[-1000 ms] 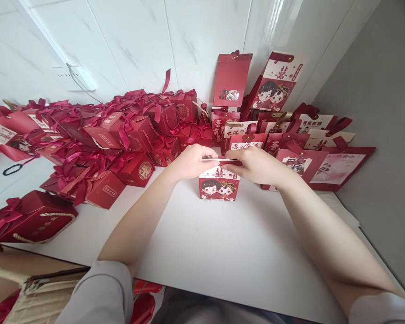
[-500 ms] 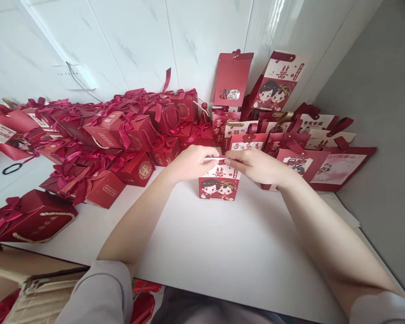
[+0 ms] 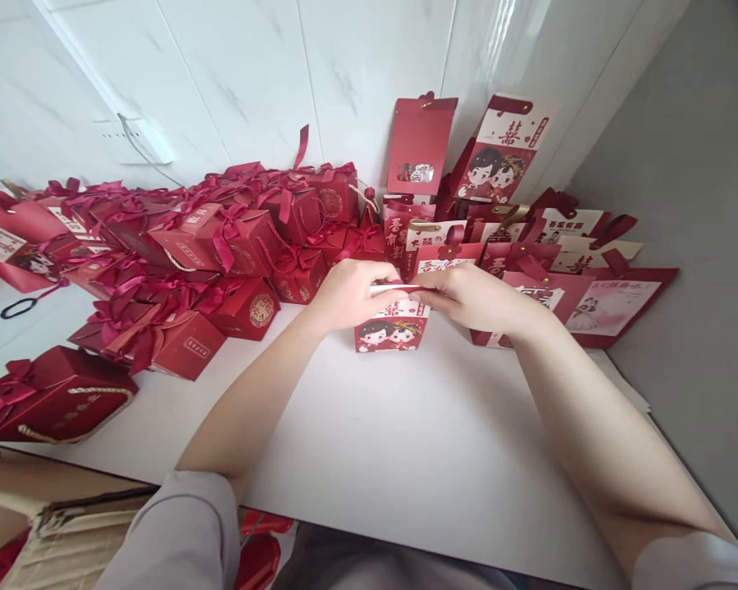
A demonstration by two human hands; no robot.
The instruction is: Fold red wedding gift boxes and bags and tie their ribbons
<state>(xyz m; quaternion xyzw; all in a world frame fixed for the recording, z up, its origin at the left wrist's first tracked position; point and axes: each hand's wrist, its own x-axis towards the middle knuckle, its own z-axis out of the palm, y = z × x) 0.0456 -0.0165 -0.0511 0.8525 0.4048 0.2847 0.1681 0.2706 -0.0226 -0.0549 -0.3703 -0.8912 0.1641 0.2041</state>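
A red and white paper gift box [image 3: 390, 336], printed with two cartoon figures and a red character, is upright in front of me. My left hand [image 3: 352, 295] pinches the left end of its top edge between thumb and fingers. On the right end of the same edge, my right hand [image 3: 471, 297] is closed in a pinch too. The top edge appears as a thin white and red strip between the hands. My fingers hide part of the box's upper front.
Red ribbon-tied boxes [image 3: 246, 238] are heaped at the left on the white table [image 3: 406, 451]. More printed gift boxes [image 3: 547, 303] crowd the back right corner by the grey wall [image 3: 701, 287]. One dark red box [image 3: 61, 397] lies near the left front edge, above a cardboard carton [image 3: 67, 541].
The gift box's lower edge appears slightly higher, and less of its front shows below my hands. Both hands keep their pinch on the top edge. The view has shifted slightly.
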